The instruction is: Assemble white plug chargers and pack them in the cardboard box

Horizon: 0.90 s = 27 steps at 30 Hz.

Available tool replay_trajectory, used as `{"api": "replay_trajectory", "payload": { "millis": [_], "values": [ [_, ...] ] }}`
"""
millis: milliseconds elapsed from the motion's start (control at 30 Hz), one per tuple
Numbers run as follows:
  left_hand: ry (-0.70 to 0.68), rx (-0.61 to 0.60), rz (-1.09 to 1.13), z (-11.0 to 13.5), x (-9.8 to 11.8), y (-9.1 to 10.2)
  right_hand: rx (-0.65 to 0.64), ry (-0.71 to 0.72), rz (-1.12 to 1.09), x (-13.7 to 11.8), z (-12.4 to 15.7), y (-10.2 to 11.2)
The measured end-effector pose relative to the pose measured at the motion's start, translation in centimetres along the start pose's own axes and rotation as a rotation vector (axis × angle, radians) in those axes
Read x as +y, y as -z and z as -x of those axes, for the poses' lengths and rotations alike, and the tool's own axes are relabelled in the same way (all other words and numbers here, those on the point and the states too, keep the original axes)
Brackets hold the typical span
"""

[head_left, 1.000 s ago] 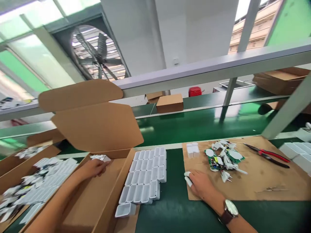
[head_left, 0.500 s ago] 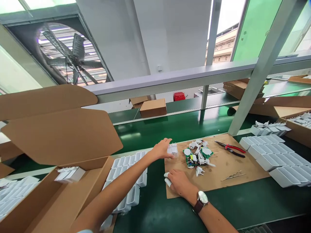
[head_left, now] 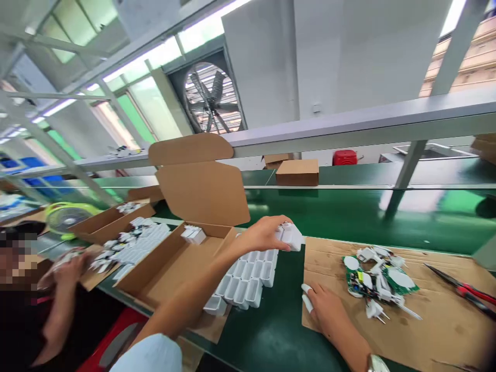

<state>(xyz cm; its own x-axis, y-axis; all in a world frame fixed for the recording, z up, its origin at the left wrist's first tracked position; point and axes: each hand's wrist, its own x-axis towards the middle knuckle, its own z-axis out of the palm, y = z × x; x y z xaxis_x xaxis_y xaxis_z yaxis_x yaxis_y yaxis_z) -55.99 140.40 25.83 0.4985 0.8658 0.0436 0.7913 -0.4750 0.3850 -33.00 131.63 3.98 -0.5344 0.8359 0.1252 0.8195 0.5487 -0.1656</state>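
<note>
Off the cardboard sheet (head_left: 437,323) now, the white plastic cases (head_left: 292,236) are above the bench (head_left: 271,320) in the left hand's (head_left: 267,232) closed fingers, the right hand (head_left: 328,309) resting with loose, empty fingers, one similar set (head_left: 194,234) already boxed, circuit boards (head_left: 401,279) remaining

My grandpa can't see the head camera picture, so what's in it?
A left hand holds white cases; the right hand rests on cardboard near circuit boards and pliers. An open box and another person are farther left.
</note>
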Motion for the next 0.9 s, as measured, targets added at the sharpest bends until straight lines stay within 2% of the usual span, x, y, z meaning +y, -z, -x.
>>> {"api": "replay_trajectory", "payload": {
  "millis": [100, 167, 200, 267, 367, 500, 633, 767, 900],
  "values": [
    [0.108, 0.122, -0.063, 6.1, -4.2, 6.7, 0.108, 0.043, 0.046, 0.6, 0.2, -2.1],
    [0.300, 0.135, -0.154, 9.4, -8.3, 9.3, 0.170, 0.065, 0.073, 0.8, 0.4, -3.4],
    [0.406, 0.117, -0.214, 10.7, -10.6, 9.8, 0.193, 0.065, 0.082, 1.0, 0.4, -3.9],
    [0.510, 0.087, -0.258, 12.5, -15.1, 9.4, 0.236, 0.047, 0.093, 1.3, 0.5, -4.6],
    [0.608, 0.025, -0.300, 13.7, -20.8, 6.8, 0.284, 0.046, 0.073, 2.0, 0.3, -4.8],
    [0.631, -0.025, -0.321, 14.1, -25.9, 3.9, 0.318, 0.049, -0.015, 2.8, 0.2, -4.3],
    [0.561, 0.008, -0.344, 14.4, -28.4, 3.6, 0.330, -0.035, -0.046, 3.0, 0.4, -4.5],
    [0.515, 0.071, -0.386, 15.8, -28.9, 3.7, 0.294, -0.034, -0.108, 4.1, 0.5, -5.3],
    [0.541, -0.046, -0.369, 17.3, -28.4, 1.9, 0.240, -0.025, -0.084, 5.6, 0.5, -6.3]
  ]
}}
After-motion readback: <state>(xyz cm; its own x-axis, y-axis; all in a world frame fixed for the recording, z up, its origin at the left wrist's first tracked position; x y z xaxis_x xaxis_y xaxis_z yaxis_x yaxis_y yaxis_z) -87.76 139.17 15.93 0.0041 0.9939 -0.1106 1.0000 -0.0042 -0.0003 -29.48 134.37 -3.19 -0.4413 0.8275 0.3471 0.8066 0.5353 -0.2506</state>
